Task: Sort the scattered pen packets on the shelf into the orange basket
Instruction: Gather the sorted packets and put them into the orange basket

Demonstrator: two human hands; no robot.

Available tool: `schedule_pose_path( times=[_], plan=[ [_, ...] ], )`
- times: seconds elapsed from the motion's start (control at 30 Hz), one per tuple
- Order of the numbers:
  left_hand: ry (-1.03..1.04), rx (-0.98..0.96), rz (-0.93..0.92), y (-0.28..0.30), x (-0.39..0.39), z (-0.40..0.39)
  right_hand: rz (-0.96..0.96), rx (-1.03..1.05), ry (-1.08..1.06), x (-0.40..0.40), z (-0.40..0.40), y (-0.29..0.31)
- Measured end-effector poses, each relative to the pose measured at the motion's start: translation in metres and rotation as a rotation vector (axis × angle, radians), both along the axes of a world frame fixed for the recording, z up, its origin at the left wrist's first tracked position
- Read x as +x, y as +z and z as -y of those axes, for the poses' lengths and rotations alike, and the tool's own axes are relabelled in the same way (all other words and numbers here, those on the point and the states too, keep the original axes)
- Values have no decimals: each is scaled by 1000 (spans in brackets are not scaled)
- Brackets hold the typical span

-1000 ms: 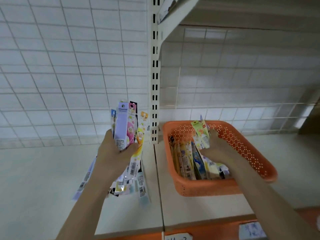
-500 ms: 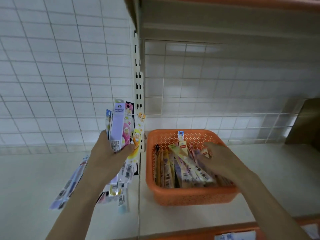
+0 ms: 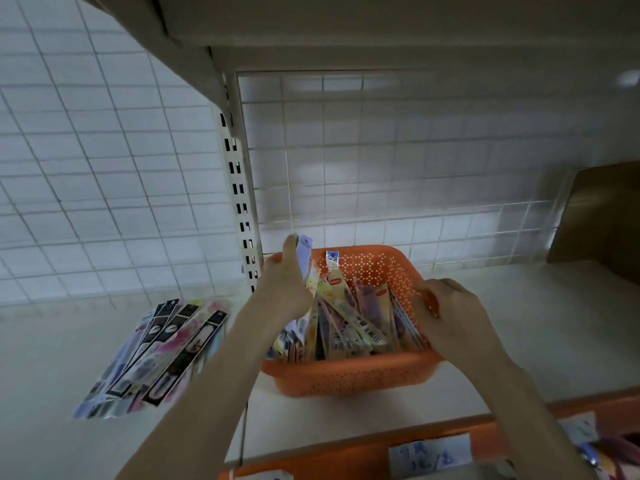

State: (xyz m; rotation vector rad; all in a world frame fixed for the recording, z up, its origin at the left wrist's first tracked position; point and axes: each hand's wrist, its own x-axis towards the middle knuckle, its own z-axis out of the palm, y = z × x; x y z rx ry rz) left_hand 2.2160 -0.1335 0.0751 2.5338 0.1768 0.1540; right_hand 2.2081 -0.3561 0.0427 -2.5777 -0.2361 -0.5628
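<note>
Fingers of my left hand (image 3: 284, 285) are curled round a small bundle of packets (image 3: 306, 261), which I hold upright over the left inner edge of the basket (image 3: 346, 375), its lower ends already down among the packets inside. My right hand (image 3: 446, 313) is at the basket's right wall, fingers bent over the rim and pressing the standing packets (image 3: 349, 320) there; whether it grips the rim or only steadies it I can't tell for sure, though it looks like a hold on the wall.

By my reckoning the job is well past the middle. The basket stands on the right section of the shelf (image 3: 519, 323), just right of the slotted upright (image 3: 239, 188), and it is crowded with packets standing on end, leaning this way and that. The bundle in my left hand counts as nearly delivered but not yet let go.

What is left lies on the left section: a fanned pile (image 3: 156, 351) of long packets, flat on the shelf, well apart from the basket and untouched by either hand. I see no other loose packets on the shelf, though the far left is out of view. So one drop, then that pile, and perhaps some tidying of the leaning ones.
</note>
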Motion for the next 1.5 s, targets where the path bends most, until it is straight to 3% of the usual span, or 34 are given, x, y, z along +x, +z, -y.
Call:
schedule_pose_path(
  times=[0.27,0.43,0.7,1.07,1.33,1.5],
  plan=[
    [-43,313,-266,-8,7,9,0,-8,11,-1,-5,4],
    [-85,400,-77,2,-8,3,1,4,42,-3,-15,9],
    [156,44,268,-17,-66,-65,16,22,177,-10,-72,18],
    [568,30,249,-63,-146,-221,-29,68,470,-31,-239,9],
    [648,91,59,-96,-163,-285,-451,-42,154,-36,-309,-48],
    [541,148,14,-103,-137,-298,-505,-84,109,-36,-330,-59]
  ],
)
